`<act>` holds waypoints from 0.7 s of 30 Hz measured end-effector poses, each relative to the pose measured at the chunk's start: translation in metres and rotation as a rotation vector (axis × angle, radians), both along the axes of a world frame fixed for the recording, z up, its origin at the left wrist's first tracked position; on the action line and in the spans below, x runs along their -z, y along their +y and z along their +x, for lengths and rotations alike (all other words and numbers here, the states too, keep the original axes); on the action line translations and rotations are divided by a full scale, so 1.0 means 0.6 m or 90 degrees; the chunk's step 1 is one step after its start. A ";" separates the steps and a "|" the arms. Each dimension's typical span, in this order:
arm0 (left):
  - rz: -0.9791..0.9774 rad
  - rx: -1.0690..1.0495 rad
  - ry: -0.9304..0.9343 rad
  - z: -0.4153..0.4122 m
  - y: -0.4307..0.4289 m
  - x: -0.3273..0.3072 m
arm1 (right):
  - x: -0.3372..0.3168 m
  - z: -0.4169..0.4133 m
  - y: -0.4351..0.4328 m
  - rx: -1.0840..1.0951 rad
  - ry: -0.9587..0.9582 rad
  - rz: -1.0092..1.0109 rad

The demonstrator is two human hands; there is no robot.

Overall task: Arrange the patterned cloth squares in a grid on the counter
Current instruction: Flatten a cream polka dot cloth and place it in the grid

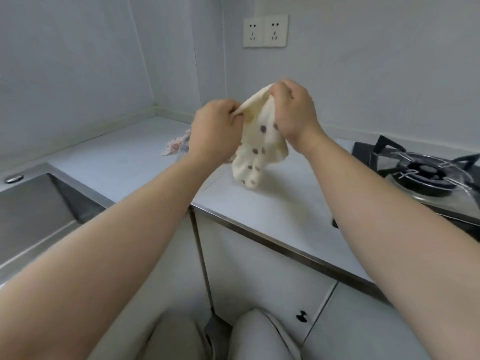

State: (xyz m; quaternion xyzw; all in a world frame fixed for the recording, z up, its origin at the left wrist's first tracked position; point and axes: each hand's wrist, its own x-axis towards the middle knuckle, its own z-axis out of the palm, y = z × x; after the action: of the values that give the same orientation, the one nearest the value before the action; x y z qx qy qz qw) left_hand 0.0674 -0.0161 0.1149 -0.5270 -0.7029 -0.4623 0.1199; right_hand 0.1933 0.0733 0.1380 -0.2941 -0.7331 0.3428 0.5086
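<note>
A cream cloth square with dark purple dots (255,149) hangs crumpled above the pale counter (272,214), its lower folds close to the surface. My left hand (215,128) pinches its upper left edge. My right hand (294,110) grips the upper right edge, a little higher. Behind my left wrist lies another patterned cloth (175,145), pinkish with small dots, mostly hidden by my arm.
A steel sink (33,211) is set into the counter at the left. A gas stove (426,175) with a black burner sits at the right. The counter's front edge runs diagonally across the middle. A wall socket (265,31) is above, cabinet doors below.
</note>
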 end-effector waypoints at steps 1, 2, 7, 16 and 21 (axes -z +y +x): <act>-0.001 -0.001 0.008 0.013 -0.019 -0.009 | -0.007 0.018 -0.014 0.007 -0.011 -0.001; -0.005 -0.003 0.016 0.022 -0.036 -0.016 | -0.014 0.037 -0.026 0.014 -0.024 0.005; -0.038 -0.012 0.072 0.055 -0.099 -0.037 | -0.027 0.114 -0.073 0.017 -0.117 0.013; -0.157 0.270 -0.344 0.036 -0.148 -0.062 | -0.032 0.192 -0.057 -0.257 -0.303 -0.197; -0.251 0.428 -0.614 -0.018 -0.123 -0.045 | -0.015 0.199 -0.004 -0.444 -0.252 -0.353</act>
State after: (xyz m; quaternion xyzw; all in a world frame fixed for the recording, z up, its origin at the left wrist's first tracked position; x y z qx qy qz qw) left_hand 0.0565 -0.0897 0.1418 -0.4637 -0.5458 -0.5222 -0.4630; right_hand 0.3127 0.0707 0.1473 -0.2152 -0.7516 0.6126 0.1166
